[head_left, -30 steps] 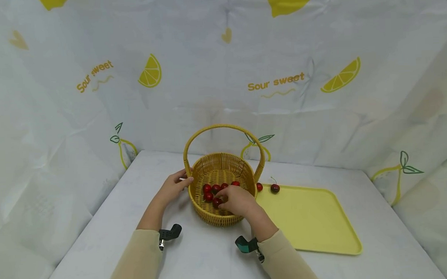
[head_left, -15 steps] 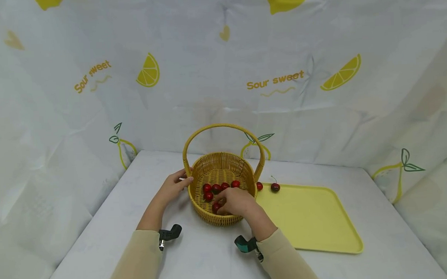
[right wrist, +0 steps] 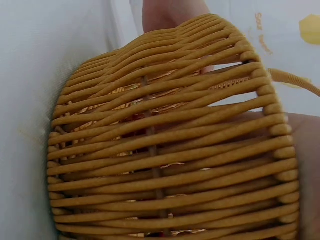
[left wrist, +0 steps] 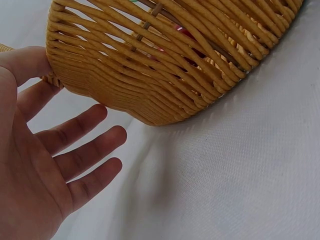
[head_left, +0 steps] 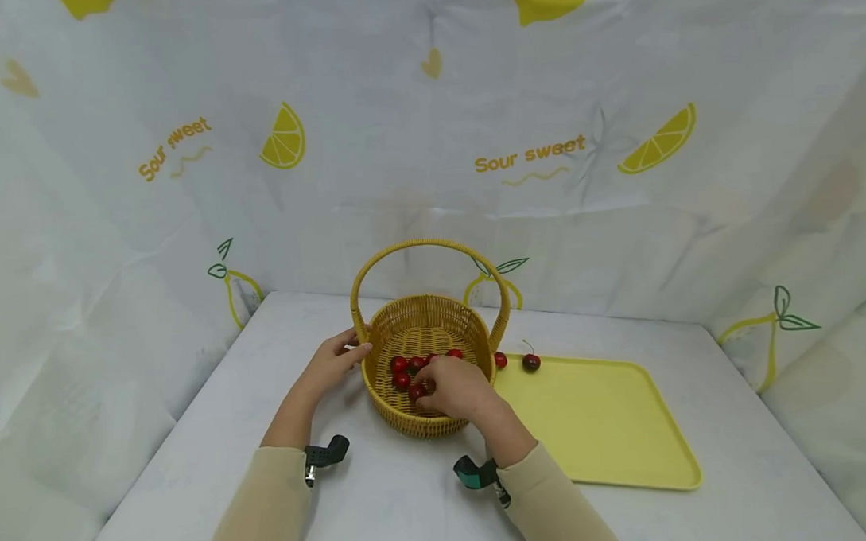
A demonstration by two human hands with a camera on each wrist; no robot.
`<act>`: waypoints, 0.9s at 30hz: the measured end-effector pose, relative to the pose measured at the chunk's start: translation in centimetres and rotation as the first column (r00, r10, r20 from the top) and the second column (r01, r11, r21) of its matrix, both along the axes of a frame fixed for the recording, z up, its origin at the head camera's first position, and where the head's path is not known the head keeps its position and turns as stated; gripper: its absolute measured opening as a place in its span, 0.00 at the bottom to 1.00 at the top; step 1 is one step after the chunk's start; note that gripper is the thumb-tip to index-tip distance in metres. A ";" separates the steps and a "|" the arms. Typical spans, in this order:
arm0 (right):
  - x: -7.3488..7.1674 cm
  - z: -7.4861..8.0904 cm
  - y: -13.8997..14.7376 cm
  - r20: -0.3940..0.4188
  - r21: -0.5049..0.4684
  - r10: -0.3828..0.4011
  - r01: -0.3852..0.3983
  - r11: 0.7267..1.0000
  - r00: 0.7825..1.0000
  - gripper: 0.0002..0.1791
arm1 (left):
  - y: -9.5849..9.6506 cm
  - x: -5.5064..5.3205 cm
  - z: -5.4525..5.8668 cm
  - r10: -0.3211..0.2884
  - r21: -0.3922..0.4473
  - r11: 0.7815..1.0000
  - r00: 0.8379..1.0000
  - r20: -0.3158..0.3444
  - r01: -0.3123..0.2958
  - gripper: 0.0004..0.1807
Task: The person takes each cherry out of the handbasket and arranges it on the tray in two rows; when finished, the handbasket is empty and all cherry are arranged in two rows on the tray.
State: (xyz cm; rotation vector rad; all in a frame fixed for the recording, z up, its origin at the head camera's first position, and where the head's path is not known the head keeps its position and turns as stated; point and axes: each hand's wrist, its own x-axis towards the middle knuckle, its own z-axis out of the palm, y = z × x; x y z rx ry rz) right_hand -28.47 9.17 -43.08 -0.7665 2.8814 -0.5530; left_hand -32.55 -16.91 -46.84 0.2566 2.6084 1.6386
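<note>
Cherry (head_left: 416,392) of dark red colour was inside the wicker basket (head_left: 427,428), close to its near side, and the R hand (head_left: 457,387) pinched it betw. thumb and fingers. This hand reached in over the near right part of the rim; in the R wrist view it was mostly hidden behind the wicker wall.

Approx. five other cherries (head_left: 401,381) lay on the basket floor, beyond and left of the fingers, some partly covered.

L hand (head_left: 333,361) was at the left side of the basket, by the foot of the upright handle (head_left: 426,242) — thumb and index touched the wicker edge, the other three fingers were extended, spread and free.

Right of the basket lay a yellow tray (head_left: 603,424), w/ two more cherries (head_left: 532,362) at its far left edge, one having a stem.

All stood on a white table (head_left: 383,495); behind hung a white curtain (head_left: 394,168) w/ lemon prints and "Sour sweet" words.
</note>
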 end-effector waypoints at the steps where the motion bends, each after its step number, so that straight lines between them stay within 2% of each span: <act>1: 0.1 0.2 0.1 -0.023 0.003 0.007 -0.007 1.000 1.000 0.14 | 0.0 0.0 0.0 -0.001 -0.001 1.000 1.000 -0.001 0.001 0.31; 8: 1.1 2.7 1.0 -0.127 -0.075 -0.002 -0.008 0.997 0.992 0.17 | -0.1 0.0 0.0 -0.002 -0.001 1.000 1.000 -0.005 0.002 0.30; 14: 2.2 4.8 2.0 -0.218 -0.118 -0.016 -0.010 0.993 0.976 0.16 | -0.2 -0.1 -0.2 -0.002 0.004 1.000 1.000 -0.009 0.002 0.30; 19: 3.0 6.4 3.1 -0.234 -0.169 -0.046 0.006 0.986 0.971 0.17 | -0.1 -0.1 -0.2 0.001 0.003 1.000 1.000 -0.004 -0.001 0.30; 27: 3.9 8.5 5.5 -0.245 -0.292 -0.077 0.002 0.956 0.967 0.16 | -0.1 -0.1 -0.2 0.009 0.009 1.000 1.000 0.001 -0.009 0.30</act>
